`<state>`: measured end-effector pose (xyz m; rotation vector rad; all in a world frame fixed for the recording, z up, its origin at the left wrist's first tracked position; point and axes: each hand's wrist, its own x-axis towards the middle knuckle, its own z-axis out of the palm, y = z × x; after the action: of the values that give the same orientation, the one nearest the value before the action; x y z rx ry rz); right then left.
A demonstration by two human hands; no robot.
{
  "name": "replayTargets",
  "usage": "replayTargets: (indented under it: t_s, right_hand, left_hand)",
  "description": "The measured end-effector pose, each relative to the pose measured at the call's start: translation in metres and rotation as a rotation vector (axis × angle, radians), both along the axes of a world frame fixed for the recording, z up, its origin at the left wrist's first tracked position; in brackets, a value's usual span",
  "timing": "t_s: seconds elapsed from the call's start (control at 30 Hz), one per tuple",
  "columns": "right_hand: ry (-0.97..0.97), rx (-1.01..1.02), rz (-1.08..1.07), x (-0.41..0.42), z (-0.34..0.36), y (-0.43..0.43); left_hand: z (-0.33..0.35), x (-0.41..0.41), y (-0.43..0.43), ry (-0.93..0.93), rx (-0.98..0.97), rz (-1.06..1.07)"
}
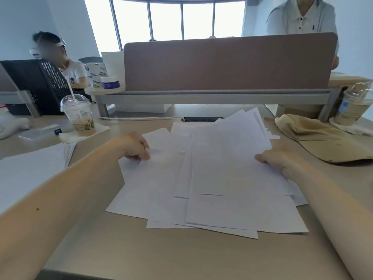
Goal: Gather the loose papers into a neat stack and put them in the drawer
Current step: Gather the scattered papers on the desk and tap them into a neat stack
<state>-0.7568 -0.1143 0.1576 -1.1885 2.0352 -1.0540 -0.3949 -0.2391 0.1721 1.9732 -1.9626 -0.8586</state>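
Fingers of left hand curl round left edge of loose papers, right hand pinches right edge, thumb on top.

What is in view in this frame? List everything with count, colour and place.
papers: many, white, fanned loosely at desk centre
left sheets: a few, white, desk's left edge
left cup: one, clear with a pale drink, on a napkin, back left
right cup: one, clear with a pale drink, far right
cap: one, tan, right of the papers
divider: one, brown, along the desk's back
cable: one, white, below the divider
tub: one, white and blue, left of the divider
chair: one, black, far left
seated person: one, white top, behind the chair
standing person: one, pale shirt, behind the divider
desk: one, beige
left hand: pinches a sheet's left edge
right hand: holds the papers' right edge, thumb on top
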Motion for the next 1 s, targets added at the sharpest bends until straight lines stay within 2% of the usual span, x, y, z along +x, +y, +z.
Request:
replayTargets:
  t_s: [0.17,0.4,0.53,0.6,0.7,0.77,0.83,0.9,0.93,1.0]
  right_hand:
    - [-0.014,-0.02,-0.037,-0.017,0.012,-0.002]
    - [-0.143,-0.023,-0.061,-0.038,0.012,-0.003]
    - [-0.171,-0.032,-0.073,-0.047,0.004,-0.003]
    - [-0.142,-0.019,-0.086,-0.051,0.002,-0.007]
    - [-0.096,-0.005,-0.098,-0.054,-0.001,-0.012]
    - [-0.138,0.006,-0.104,-0.053,-0.003,-0.015]
    - [-0.179,0.023,-0.097,-0.052,-0.005,-0.014]
    - [-0.184,0.029,-0.084,-0.051,-0.006,-0.015]
    - [-0.183,0.029,-0.075,-0.051,-0.006,-0.015]
    - [-0.192,0.026,-0.051,-0.049,-0.005,-0.016]
  left_hand:
    - [0.012,-0.015,-0.024,-0.014,-0.256,-0.053]
    - [0.024,-0.064,-0.079,-0.121,-0.434,-0.222]
    - [0.013,-0.103,-0.099,0.117,-0.472,-0.223]
    - [0.008,-0.116,-0.1,0.144,-0.413,-0.205]
    - [0.01,-0.104,-0.096,-0.043,-0.087,-0.174]
    - [0.02,-0.083,-0.091,-0.145,0.118,-0.189]
    - [0.03,-0.059,-0.089,-0.256,0.25,-0.261]
    - [0.035,-0.043,-0.087,-0.269,0.351,-0.314]
    - [0.036,-0.038,-0.088,-0.273,0.326,-0.326]
    - [0.032,-0.039,-0.092,-0.214,0.063,-0.313]
